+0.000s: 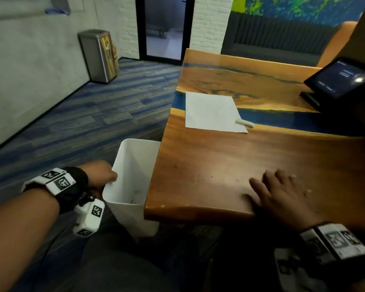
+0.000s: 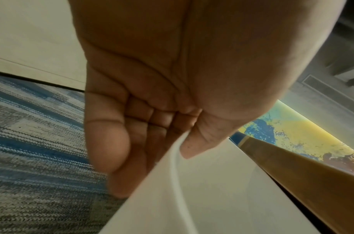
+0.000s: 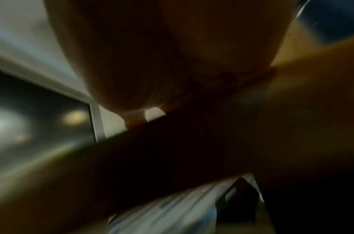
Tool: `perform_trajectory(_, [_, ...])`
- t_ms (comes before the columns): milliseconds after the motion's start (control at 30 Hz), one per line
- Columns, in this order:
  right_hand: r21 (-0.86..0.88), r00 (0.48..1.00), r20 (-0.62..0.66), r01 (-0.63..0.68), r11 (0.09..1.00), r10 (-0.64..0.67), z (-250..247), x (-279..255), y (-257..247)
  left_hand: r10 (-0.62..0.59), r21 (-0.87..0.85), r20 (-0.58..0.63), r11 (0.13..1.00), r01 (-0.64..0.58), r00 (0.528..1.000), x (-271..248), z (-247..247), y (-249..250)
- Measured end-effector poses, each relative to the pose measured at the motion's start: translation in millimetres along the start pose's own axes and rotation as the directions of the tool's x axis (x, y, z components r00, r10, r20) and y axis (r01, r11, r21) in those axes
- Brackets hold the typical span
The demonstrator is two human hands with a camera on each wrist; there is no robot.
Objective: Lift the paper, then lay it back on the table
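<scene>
My left hand (image 1: 105, 175) grips the near left rim of a white plastic bin (image 1: 133, 165) that stands on the carpet against the wooden table's left edge. In the left wrist view my left hand (image 2: 168, 139) pinches that bin (image 2: 202, 197), thumb inside the rim, fingers curled outside. My right hand (image 1: 280, 192) lies flat with spread fingers on the wooden table (image 1: 219, 165) near its front edge. Farther back lie a white sheet of paper (image 1: 211, 111) and a short white stick (image 1: 244, 122) on its right corner. The right wrist view is dark and blurred.
A black tablet on a stand (image 1: 339, 79) sits at the table's right. A steel waste bin (image 1: 97, 55) stands by the grey wall at the back left. A glass door (image 1: 164, 28) is behind, with blue-grey striped carpet (image 1: 82, 114) between.
</scene>
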State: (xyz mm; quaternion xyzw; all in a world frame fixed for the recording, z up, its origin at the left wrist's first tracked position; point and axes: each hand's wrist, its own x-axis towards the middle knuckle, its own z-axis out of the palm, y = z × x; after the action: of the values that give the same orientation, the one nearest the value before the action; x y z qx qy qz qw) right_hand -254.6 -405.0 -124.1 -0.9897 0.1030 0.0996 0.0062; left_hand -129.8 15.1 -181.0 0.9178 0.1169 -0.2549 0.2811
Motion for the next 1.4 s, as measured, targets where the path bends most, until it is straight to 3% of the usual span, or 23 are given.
perform_trajectory(67, [0.045, 1.000, -0.015, -0.023, 0.999, 0.024, 17, -11, -18, 0.017, 0.034, -0.028, 0.999, -0.016, 0.999, -2, 0, -2])
perform_trajectory(200, [0.069, 0.961, -0.108, 0.262, 0.963, -0.254, 34, -23, -130, 0.039, 0.155, -0.084, 0.988, -0.025, 0.996, -9, 2, -8])
perform_trajectory(267, [0.137, 0.938, -0.082, 0.345, 0.929, -0.336, 33, -16, -182, 0.042, 0.152, -0.082, 0.988, -0.029, 0.996, -12, 4, -14])
perform_trajectory(333, [0.221, 0.883, -0.040, 0.464, 0.858, -0.468, 22, -12, -224, 0.039, 0.131, -0.078, 0.991, -0.028, 0.996, -17, 5, -18])
perform_trajectory(400, [0.368, 0.798, -0.120, 0.588, 0.720, -0.591, 7, -10, -240, 0.029, 0.086, -0.090, 0.996, -0.022, 0.996, -22, 1, -22])
perform_trajectory(433, [0.431, 0.783, -0.180, 0.607, 0.668, -0.596, 0, -9, -236, 0.022, 0.080, -0.093, 0.997, -0.015, 0.995, -24, -1, -23])
perform_trajectory(500, [0.436, 0.835, -0.238, 0.548, 0.714, -0.496, 1, 3, -196, 0.010, 0.100, -0.100, 0.995, 0.000, 0.995, -27, -8, -25])
perform_trajectory(600, [0.215, 0.972, -0.140, 0.218, 0.952, -0.191, 12, 19, -114, 0.007, 0.143, -0.095, 0.990, 0.006, 0.995, -31, -12, -26])
perform_trajectory(667, [0.142, 0.995, -0.020, 0.102, 0.985, -0.100, 16, 13, -106, -0.009, 0.146, -0.091, 0.989, 0.022, 0.996, -33, -11, -26])
perform_trajectory(700, [0.140, 0.991, 0.031, 0.126, 0.982, -0.131, 17, 10, -121, -0.012, 0.140, -0.090, 0.990, 0.025, 0.996, -32, -9, -26])
perform_trajectory(800, [0.133, 0.927, 0.060, 0.359, 0.924, -0.369, 18, 4, -191, -0.005, 0.124, -0.105, 0.992, 0.018, 0.994, -31, -4, -24])
perform_trajectory(867, [0.153, 0.812, 0.053, 0.568, 0.808, -0.581, 10, -4, -226, -0.002, 0.112, -0.108, 0.994, 0.014, 0.994, -29, -1, -25])
perform_trajectory(933, [0.352, 0.688, -0.019, 0.683, 0.640, -0.725, -1, -19, -232, -0.008, 0.090, -0.116, 0.996, 0.018, 0.993, -27, -2, -28])
perform_trajectory(967, [0.504, 0.683, -0.051, 0.647, 0.572, -0.728, -9, -25, -222, -0.006, 0.087, -0.118, 0.996, 0.016, 0.993, -24, -4, -30])
perform_trajectory(1000, [0.610, 0.697, -0.060, 0.592, 0.526, -0.715, -20, -30, -207, -0.006, 0.077, -0.119, 0.997, 0.015, 0.993, -22, -5, -32])
perform_trajectory(1033, [0.619, 0.730, -0.058, 0.562, 0.549, -0.681, -32, -30, -184, -0.012, 0.056, -0.112, 0.998, 0.018, 0.994, -20, -5, -35])
perform_trajectory(1100, [0.436, 0.831, -0.025, 0.510, 0.742, -0.556, -49, -5, -129, -0.012, 0.035, -0.105, 0.999, 0.015, 0.994, -16, -6, -37])
perform_trajectory(1167, [0.162, 0.936, 0.079, 0.327, 0.931, -0.342, -63, 35, -85, -0.016, 0.025, -0.105, 1.000, 0.019, 0.994, -14, -4, -37])
perform_trajectory(1200, [0.049, 0.961, 0.128, 0.241, 0.969, -0.245, -65, 54, -73, -0.020, 0.026, -0.102, 0.999, 0.023, 0.995, -14, -2, -36])
perform_trajectory(1300, [-0.042, 0.949, 0.284, 0.155, 0.987, -0.137, -53, 76, -95, -0.014, 0.061, -0.098, 0.998, 0.020, 0.995, -8, 1, -31])
perform_trajectory(1400, [-0.025, 0.910, 0.255, 0.344, 0.938, -0.327, -34, 59, -167, -0.020, 0.068, -0.074, 0.997, 0.025, 0.997, 5, 4, -29])
